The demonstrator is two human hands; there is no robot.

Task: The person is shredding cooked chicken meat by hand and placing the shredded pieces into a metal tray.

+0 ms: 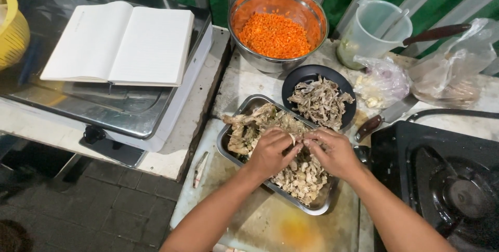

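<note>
— What's the place like?

— A worn stone counter against green and grey striped sheeting, with a dark tiled floor below.

— How many containers?

— Four with food. One steel tray of shredded cooked meat, one black bowl with more shreds, one steel mixing bowl holding diced carrot, and one clear plastic jug with something pale at the bottom. Two plastic bags lie beside the jug.

— And the hands?

— Both over the tray. The left hand and right hand meet, fingertips pinched on one pale strip of meat between them.

— Anything else?

— One open blank notebook on a stove lid, one knife, one black burner.
</note>
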